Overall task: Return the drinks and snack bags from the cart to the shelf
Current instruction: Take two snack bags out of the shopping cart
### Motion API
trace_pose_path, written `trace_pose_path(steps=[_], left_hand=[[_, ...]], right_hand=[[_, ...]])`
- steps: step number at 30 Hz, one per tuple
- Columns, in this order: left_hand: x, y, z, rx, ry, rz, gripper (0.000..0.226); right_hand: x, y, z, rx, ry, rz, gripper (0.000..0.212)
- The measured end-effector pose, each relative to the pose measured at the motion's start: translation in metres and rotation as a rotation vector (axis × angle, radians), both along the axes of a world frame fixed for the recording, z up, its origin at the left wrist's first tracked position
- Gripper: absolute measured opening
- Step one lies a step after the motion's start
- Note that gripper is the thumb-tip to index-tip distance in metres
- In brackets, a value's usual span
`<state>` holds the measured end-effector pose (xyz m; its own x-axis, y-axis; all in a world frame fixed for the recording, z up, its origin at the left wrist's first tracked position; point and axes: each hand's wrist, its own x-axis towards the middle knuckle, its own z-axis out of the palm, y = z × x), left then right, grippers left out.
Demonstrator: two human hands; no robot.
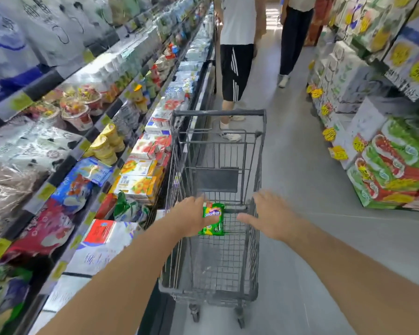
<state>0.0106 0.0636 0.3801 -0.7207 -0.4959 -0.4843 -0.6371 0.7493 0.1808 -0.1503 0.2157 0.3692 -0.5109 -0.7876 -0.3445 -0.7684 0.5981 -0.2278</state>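
Observation:
A grey wire shopping cart [257,238] stands in the aisle in front of me, beside the chilled shelf [65,163] on the left. My left hand [191,218] grips a small green snack bag [213,220] over the cart's basket. My right hand [271,213] hovers over the cart's right side with its fingers spread, holding nothing. The basket floor visible below the hands shows bare wire mesh; the part beneath my hands is hidden.
The left shelf holds cups, cartons and bags with yellow price tags. Stacked boxes and green-red packs [394,170] line the right side. Two people [237,56] stand ahead beyond the cart. Grey floor runs between cart and right stack.

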Motion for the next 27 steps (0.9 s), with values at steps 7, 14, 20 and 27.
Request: trace_pose_path(steps=[7,14,20,27], left_hand=[[-0.04,-0.047,-0.112,0.111,-0.069,0.164,0.072],[-0.076,-0.108,-0.245,0.175,-0.139,0.2,0.07],[-0.098,-0.148,-0.36,0.088,-0.092,0.292,0.071],[-0.116,-0.169,-0.447,0.114,-0.131,0.507,0.08]], right_hand=[[-0.032,-0.068,-0.089,0.041,-0.143,0.019,0.076],[-0.063,-0.131,-0.205,0.104,-0.366,-0.155,0.069],[-0.07,-0.188,-0.318,0.13,-0.356,-0.321,0.051],[-0.06,-0.222,-0.416,0.13,-0.432,-0.452,0.038]])
